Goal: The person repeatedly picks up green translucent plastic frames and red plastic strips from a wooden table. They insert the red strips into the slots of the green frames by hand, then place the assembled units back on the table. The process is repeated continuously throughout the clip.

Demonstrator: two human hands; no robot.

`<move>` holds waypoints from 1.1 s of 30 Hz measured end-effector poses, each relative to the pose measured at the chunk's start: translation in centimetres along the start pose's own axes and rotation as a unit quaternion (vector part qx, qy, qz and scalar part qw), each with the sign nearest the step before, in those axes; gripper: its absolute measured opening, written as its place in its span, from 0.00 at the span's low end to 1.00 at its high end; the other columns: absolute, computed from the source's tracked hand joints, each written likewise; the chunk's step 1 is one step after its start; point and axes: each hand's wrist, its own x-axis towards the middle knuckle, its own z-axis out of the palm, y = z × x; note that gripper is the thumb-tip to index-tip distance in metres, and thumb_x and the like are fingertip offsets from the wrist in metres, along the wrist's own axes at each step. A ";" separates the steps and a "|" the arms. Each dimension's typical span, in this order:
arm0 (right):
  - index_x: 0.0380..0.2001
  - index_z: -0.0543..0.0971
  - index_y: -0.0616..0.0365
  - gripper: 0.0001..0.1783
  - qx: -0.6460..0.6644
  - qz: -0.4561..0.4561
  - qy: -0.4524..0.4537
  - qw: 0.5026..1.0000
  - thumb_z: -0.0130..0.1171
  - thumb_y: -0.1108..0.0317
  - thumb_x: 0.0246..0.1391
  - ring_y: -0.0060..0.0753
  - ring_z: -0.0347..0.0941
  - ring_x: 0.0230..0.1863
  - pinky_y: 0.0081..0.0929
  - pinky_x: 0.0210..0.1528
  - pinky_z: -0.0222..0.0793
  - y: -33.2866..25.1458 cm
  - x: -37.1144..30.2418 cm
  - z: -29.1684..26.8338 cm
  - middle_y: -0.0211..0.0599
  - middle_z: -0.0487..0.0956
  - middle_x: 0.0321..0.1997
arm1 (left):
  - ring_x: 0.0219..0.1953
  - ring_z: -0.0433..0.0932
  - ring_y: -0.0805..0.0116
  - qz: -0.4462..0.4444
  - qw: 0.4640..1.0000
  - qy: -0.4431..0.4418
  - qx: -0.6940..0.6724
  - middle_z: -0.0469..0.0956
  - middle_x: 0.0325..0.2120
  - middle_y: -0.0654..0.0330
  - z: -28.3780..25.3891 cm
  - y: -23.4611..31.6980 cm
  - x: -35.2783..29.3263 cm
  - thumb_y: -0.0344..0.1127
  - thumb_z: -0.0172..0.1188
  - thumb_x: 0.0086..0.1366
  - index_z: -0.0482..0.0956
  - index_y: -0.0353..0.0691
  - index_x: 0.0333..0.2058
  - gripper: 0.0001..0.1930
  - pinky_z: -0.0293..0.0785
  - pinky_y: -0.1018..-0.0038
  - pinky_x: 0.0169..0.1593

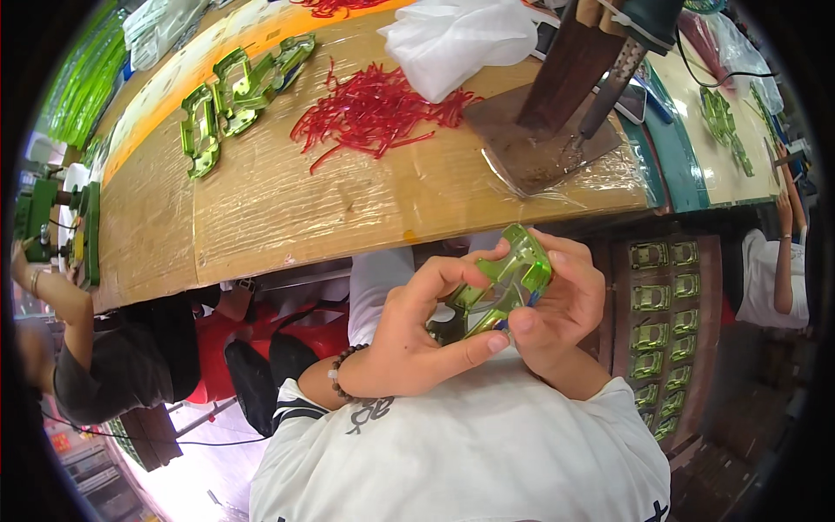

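Observation:
Both my hands hold one shiny green plastic frame-shaped part in front of my chest, just off the table's near edge. My left hand grips its lower left side with fingers and thumb bent round it. On the other side, my right hand wraps its fingers behind the part, its thumb pressed on the lower end. Small blue spots show near that thumb. Fingers cover much of the part. More green parts of the same kind lie at the far left of the table.
A heap of thin red strips lies on the film-covered cardboard tabletop. Behind it are a white plastic bag and a brown stand on a plate. A tray of green parts stands right. Other people sit at both sides.

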 end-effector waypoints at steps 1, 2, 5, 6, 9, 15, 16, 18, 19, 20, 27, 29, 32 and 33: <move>0.50 0.62 0.61 0.29 0.044 0.027 0.027 0.998 0.64 0.70 0.46 0.46 0.70 0.49 0.37 0.50 0.71 -0.1 0.0 0.1 0.59 0.63 0.54 | 0.47 0.73 0.60 0.011 0.999 -0.016 0.034 0.72 0.44 0.47 -0.1 0.2 0.2 0.34 0.65 0.53 0.65 0.33 0.43 0.23 0.66 0.73 0.49; 0.50 0.63 0.61 0.28 0.090 0.055 0.055 0.993 0.62 0.71 0.47 0.46 0.70 0.49 0.38 0.49 0.71 -0.2 0.0 0.4 0.57 0.64 0.54 | 0.45 0.74 0.60 0.021 0.997 -0.032 0.068 0.72 0.45 0.46 -0.3 0.4 0.5 0.36 0.64 0.53 0.64 0.32 0.45 0.25 0.67 0.74 0.48; 0.51 0.63 0.60 0.23 0.195 0.119 0.134 0.964 0.56 0.73 0.52 0.47 0.70 0.49 0.41 0.49 0.71 -0.3 -0.1 0.1 0.53 0.65 0.53 | 0.42 0.75 0.58 0.018 0.985 -0.114 0.129 0.71 0.46 0.44 -1.4 1.3 1.1 0.42 0.64 0.53 0.61 0.31 0.52 0.33 0.70 0.73 0.45; 0.52 0.62 0.59 0.23 0.229 0.162 0.141 0.950 0.54 0.73 0.53 0.49 0.71 0.48 0.45 0.48 0.72 -0.6 0.3 -0.3 0.52 0.66 0.53 | 0.44 0.75 0.56 0.019 0.980 -0.138 0.143 0.69 0.48 0.42 -1.7 1.8 1.4 0.43 0.63 0.53 0.62 0.30 0.52 0.32 0.71 0.72 0.44; 0.51 0.63 0.60 0.21 0.263 0.285 0.215 0.896 0.51 0.65 0.57 0.48 0.74 0.44 0.40 0.42 0.75 -1.8 2.0 -1.0 0.50 0.72 0.45 | 0.47 0.72 0.58 0.050 0.971 -0.092 0.216 0.64 0.52 0.41 -2.3 2.9 2.6 0.40 0.63 0.54 0.64 0.31 0.50 0.29 0.70 0.72 0.45; 0.52 0.63 0.66 0.26 0.661 0.377 0.219 0.611 0.43 0.55 0.60 0.59 0.61 0.57 0.42 0.57 0.66 -1.4 5.0 -3.6 0.57 0.66 0.54 | 0.53 0.67 0.64 0.004 0.997 0.079 -0.005 0.67 0.50 0.48 -0.3 1.9 7.7 0.33 0.59 0.56 0.66 0.30 0.47 0.21 0.66 0.71 0.51; 0.52 0.63 0.67 0.26 0.660 0.375 0.221 0.612 0.43 0.56 0.60 0.60 0.60 0.58 0.43 0.58 0.65 -0.9 5.3 -3.7 0.57 0.65 0.55 | 0.52 0.67 0.65 0.025 0.997 0.076 -0.020 0.68 0.49 0.49 -0.2 1.4 8.3 0.31 0.57 0.57 0.66 0.30 0.47 0.21 0.66 0.71 0.51; 0.52 0.62 0.69 0.25 0.680 0.356 0.204 0.608 0.43 0.58 0.60 0.62 0.59 0.58 0.42 0.60 0.63 -0.1 5.8 -3.7 0.58 0.64 0.57 | 0.52 0.67 0.65 0.066 0.994 0.066 -0.048 0.69 0.48 0.51 -0.3 0.0 9.2 0.29 0.55 0.57 0.65 0.30 0.48 0.20 0.65 0.71 0.52; 0.52 0.62 0.69 0.25 0.691 0.357 0.188 0.599 0.43 0.58 0.60 0.62 0.59 0.58 0.42 0.60 0.63 0.1 6.1 -3.9 0.58 0.64 0.57 | 0.52 0.67 0.65 0.079 0.995 0.044 -0.048 0.69 0.48 0.51 -0.5 -0.2 9.1 0.29 0.55 0.57 0.64 0.30 0.49 0.21 0.64 0.70 0.53; 0.52 0.62 0.69 0.25 0.702 0.360 0.175 0.589 0.43 0.58 0.60 0.62 0.59 0.58 0.42 0.60 0.63 0.3 6.3 -4.1 0.58 0.63 0.57 | 0.53 0.67 0.65 0.089 0.994 0.025 -0.050 0.69 0.49 0.50 -0.9 -0.4 8.7 0.29 0.55 0.57 0.63 0.30 0.50 0.22 0.63 0.70 0.54; 0.54 0.63 0.65 0.29 0.704 0.408 0.129 0.566 0.39 0.50 0.61 0.63 0.63 0.54 0.41 0.55 0.68 0.9 6.8 -4.8 0.60 0.65 0.55 | 0.58 0.63 0.62 0.087 0.994 -0.029 -0.065 0.65 0.54 0.46 -1.3 -0.4 7.8 0.32 0.57 0.54 0.56 0.29 0.55 0.31 0.54 0.70 0.60; 0.55 0.63 0.64 0.30 0.707 0.407 0.125 0.565 0.39 0.49 0.61 0.64 0.63 0.54 0.41 0.54 0.69 1.0 6.6 -4.8 0.60 0.66 0.55 | 0.58 0.63 0.62 0.105 0.992 -0.043 -0.047 0.65 0.54 0.46 -1.4 -0.5 7.8 0.32 0.57 0.54 0.56 0.29 0.55 0.32 0.54 0.70 0.60; 0.55 0.63 0.63 0.31 0.722 0.393 0.112 0.558 0.38 0.47 0.60 0.65 0.63 0.55 0.43 0.55 0.68 1.4 6.2 -5.0 0.59 0.65 0.56 | 0.58 0.63 0.61 0.139 0.988 -0.067 -0.001 0.65 0.54 0.46 -2.0 -0.6 7.9 0.32 0.57 0.53 0.55 0.29 0.55 0.32 0.55 0.70 0.60; 0.55 0.63 0.63 0.32 0.726 0.394 0.108 0.553 0.38 0.46 0.60 0.65 0.62 0.55 0.43 0.55 0.68 1.4 6.2 -5.0 0.59 0.65 0.56 | 0.58 0.63 0.61 0.151 0.986 -0.075 0.017 0.65 0.54 0.46 -2.1 -0.7 8.0 0.32 0.57 0.53 0.55 0.29 0.55 0.32 0.55 0.70 0.59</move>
